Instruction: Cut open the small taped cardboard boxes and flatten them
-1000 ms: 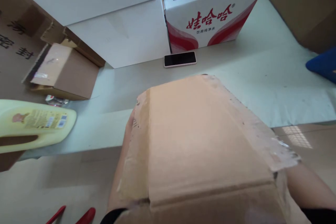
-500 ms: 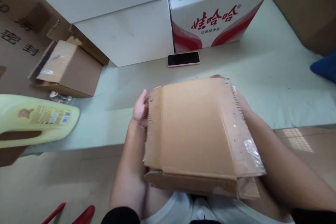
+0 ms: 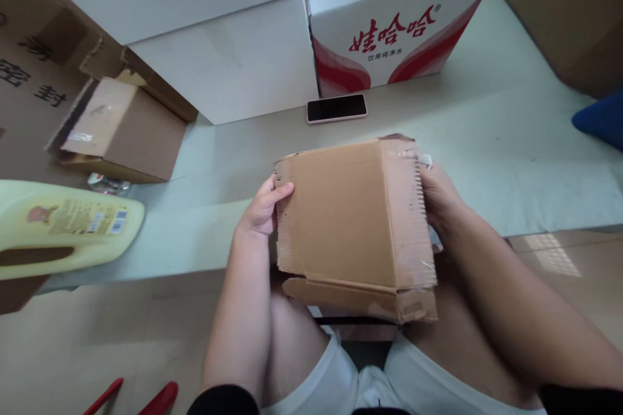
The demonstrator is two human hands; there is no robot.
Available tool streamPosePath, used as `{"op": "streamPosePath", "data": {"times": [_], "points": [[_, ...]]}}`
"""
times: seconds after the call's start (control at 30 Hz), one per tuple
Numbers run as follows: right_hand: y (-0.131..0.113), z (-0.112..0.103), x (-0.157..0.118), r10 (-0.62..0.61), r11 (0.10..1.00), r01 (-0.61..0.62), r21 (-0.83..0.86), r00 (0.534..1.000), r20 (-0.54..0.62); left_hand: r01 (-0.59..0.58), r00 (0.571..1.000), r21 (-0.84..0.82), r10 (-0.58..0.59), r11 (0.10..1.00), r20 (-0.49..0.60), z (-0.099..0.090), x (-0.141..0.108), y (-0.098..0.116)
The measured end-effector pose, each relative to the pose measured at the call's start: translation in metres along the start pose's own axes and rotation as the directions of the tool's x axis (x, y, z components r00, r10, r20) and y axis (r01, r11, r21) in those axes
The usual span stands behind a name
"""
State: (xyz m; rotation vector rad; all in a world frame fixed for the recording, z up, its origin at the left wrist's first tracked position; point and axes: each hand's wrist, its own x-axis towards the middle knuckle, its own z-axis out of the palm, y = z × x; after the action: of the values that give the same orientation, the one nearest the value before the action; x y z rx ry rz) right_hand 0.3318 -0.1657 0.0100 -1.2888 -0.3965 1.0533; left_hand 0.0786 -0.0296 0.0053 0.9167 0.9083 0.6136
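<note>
A brown cardboard box (image 3: 345, 214) with torn, ragged side edges is held above my lap, flattened-looking from above, with a flap hanging at its near end. My left hand (image 3: 265, 207) grips its left edge, thumb lying on the top face and the other fingers underneath, mostly hidden. On the far right side, my right hand (image 3: 437, 191) is closed at the box's edge; its fingers are largely hidden behind the cardboard. A small white piece (image 3: 425, 161) shows by the right hand's fingertips; I cannot make out what it is.
Beyond the box, a phone (image 3: 337, 108) lies on the pale green table cover (image 3: 506, 142). White cartons (image 3: 243, 65) and a red-and-white carton (image 3: 389, 45) stand at the back. To the left are a small open cardboard box (image 3: 141, 130) and a yellow jug (image 3: 97, 227). Something blue (image 3: 601, 120) is at right.
The box has tilted and its near end has drawn away from my body, showing more of my lap. My left thumb has come onto its top face.
</note>
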Motion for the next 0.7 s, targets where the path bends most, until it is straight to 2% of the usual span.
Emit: {"op": "streamPosePath", "data": {"times": [0.1, 0.2, 0.3, 0.37, 0.47, 0.53, 0.6, 0.7], "points": [[0.000, -0.001, 0.002, 0.024, 0.999, -0.023, 0.042, 0.999, -0.030, -0.036, 0.995, -0.034, 0.033, 0.999, -0.098, -0.007, 0.003, 0.002], [0.000, -0.003, 0.001, 0.073, 0.997, -0.073, 0.015, 0.997, -0.006, -0.123, 0.969, -0.094, 0.099, 0.988, -0.225, -0.014, 0.007, 0.005], [0.001, -0.005, -0.001, 0.079, 0.993, -0.070, -0.094, 0.992, 0.098, -0.218, 0.933, -0.140, 0.165, 0.966, -0.319, -0.020, 0.011, 0.006], [0.002, -0.006, -0.002, 0.119, 0.984, -0.087, -0.158, 0.971, 0.206, -0.255, 0.914, -0.142, 0.191, 0.956, -0.357, -0.024, 0.014, 0.006], [0.004, -0.008, -0.004, 0.212, 0.965, -0.143, -0.219, 0.918, 0.336, -0.265, 0.910, -0.121, 0.207, 0.957, -0.359, -0.030, 0.016, 0.005], [0.005, -0.009, -0.004, 0.249, 0.957, -0.166, -0.239, 0.893, 0.375, -0.273, 0.916, -0.118, 0.221, 0.955, -0.335, -0.032, 0.017, 0.005], [0.006, -0.009, -0.004, 0.235, 0.961, -0.159, -0.227, 0.903, 0.360, -0.301, 0.913, -0.117, 0.250, 0.946, -0.324, -0.033, 0.017, 0.005], [0.007, -0.010, -0.002, 0.170, 0.978, -0.127, -0.165, 0.945, 0.279, -0.311, 0.909, -0.102, 0.264, 0.945, -0.323, -0.031, 0.018, 0.003]]}}
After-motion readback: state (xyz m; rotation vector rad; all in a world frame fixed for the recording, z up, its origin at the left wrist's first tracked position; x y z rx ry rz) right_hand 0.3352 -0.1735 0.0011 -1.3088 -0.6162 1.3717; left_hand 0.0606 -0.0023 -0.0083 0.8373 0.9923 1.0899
